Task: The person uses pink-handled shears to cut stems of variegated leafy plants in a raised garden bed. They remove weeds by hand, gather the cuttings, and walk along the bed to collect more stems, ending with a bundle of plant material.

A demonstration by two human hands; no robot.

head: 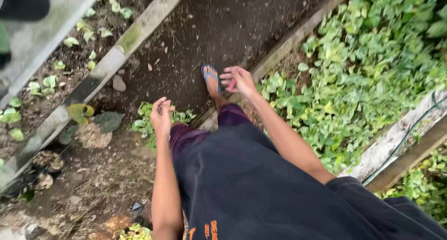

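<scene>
Nearest the lens, a black shirt (260, 193) with orange print at its hem, filling the lower frame. Far left, a weathered concrete kerb (70, 100) running diagonally, with sparse green seedlings (46, 82) in the bed beyond it. Beside the kerb, a grey stone (118, 83) and two large fallen leaves (95, 116) on damp soil. Further right, the left hand (161, 115) raised over a small clump of leafy weeds (145, 123), fingers loosely curled, palm empty, touching nothing. Next, a dark dirt path (219, 26) with a foot in a blue flip-flop (210, 77) planted on it. Just beside the foot, the right hand (240, 80), fingers spread and slack, holding nothing, hovering near a wooden border plank (288, 44). Far right, a dense bed of green leafy ground cover (368, 68), then a pale board (396, 135) with a thin cable (409, 133) along it.
</scene>
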